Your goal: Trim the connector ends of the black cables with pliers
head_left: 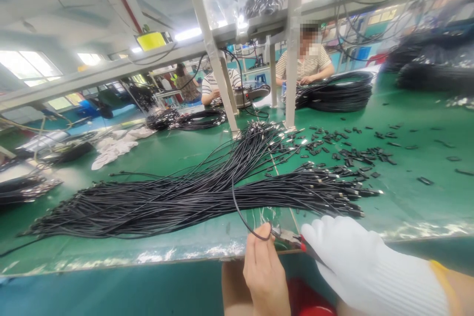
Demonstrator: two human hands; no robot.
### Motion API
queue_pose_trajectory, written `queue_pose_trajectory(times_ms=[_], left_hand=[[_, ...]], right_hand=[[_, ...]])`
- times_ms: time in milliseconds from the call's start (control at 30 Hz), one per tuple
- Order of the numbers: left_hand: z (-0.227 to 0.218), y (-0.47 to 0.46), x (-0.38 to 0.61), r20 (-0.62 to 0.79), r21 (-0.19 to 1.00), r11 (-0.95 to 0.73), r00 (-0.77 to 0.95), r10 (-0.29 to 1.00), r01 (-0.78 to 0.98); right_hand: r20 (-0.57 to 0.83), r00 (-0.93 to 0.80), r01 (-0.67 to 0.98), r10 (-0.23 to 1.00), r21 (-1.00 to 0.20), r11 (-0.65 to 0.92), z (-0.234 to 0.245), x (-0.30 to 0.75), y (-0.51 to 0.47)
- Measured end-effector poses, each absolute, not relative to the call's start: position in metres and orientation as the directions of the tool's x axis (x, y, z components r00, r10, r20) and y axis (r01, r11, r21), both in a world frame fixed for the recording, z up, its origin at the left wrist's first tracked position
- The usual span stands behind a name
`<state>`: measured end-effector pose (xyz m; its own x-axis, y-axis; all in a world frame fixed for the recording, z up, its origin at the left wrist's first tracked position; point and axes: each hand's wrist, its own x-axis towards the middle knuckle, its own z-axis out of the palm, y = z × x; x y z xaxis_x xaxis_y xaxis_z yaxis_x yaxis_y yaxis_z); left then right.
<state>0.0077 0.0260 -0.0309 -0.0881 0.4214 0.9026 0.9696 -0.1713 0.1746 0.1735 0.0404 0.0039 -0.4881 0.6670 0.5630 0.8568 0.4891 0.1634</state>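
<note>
At the front edge of the green table, my bare left hand (pixel 264 269) pinches a black cable (pixel 240 210) near its end; the cable arches back toward the pile. My right hand (pixel 351 252), in a white knitted glove, is closed round pliers (pixel 287 236) with red on the handles. The jaws of the pliers meet the cable end at my left fingertips, and that contact is too small to make out. Just behind my hands lies a long bundle of black cables (pixel 207 197) with metal-tipped ends pointing right. A second cable bundle (pixel 248 158) fans toward the back.
Small black plastic pieces (pixel 365 155) are scattered over the green table (pixel 418 202) at right. Coiled cables (pixel 336 94) lie farther back, near a metal shelf post (pixel 294 49). A white cloth (pixel 114 150) is at left. Across the table, a person in a striped shirt (pixel 322 61) sits working.
</note>
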Motion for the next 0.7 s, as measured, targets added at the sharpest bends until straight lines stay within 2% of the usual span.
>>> queue_pose_trajectory(times_ms=[133,233,300,367,467,567,633,700], left_hand=[[-0.029,0.027,0.008,0.897,0.176,-0.176,-0.085,0.433,0.968],[-0.03,0.027,0.008,0.892,0.228,-0.209,-0.118,0.436,0.951],[-0.032,0.025,0.008,0.878,0.298,-0.255,-0.159,0.451,0.92],[-0.034,0.021,0.009,0.827,0.432,-0.31,-0.235,0.512,0.847],[-0.035,0.013,0.012,0.635,0.714,-0.332,-0.371,0.678,0.616],[-0.029,0.005,0.012,0.344,0.932,-0.242,-0.447,0.826,0.27],[-0.021,0.004,0.01,0.129,0.991,-0.131,-0.456,0.881,0.026],[-0.012,0.004,0.006,-0.046,0.977,-0.049,-0.428,0.903,-0.208]], right_hand=[[0.653,-0.499,0.835,0.57,0.184,0.519,0.015,0.178,0.046],[0.617,-0.531,0.808,0.581,0.162,0.567,0.024,0.182,0.049],[0.59,-0.559,0.792,0.583,0.172,0.586,0.025,0.185,0.051],[0.566,-0.591,0.768,0.576,0.177,0.615,0.02,0.19,0.052],[0.564,-0.589,0.761,0.579,0.145,0.633,0.009,0.198,0.052],[0.554,-0.579,0.761,0.599,0.102,0.641,0.002,0.205,0.047],[0.523,-0.59,0.748,0.615,0.067,0.66,0.002,0.208,0.043],[0.509,-0.61,0.732,0.608,0.066,0.679,0.005,0.209,0.04]])
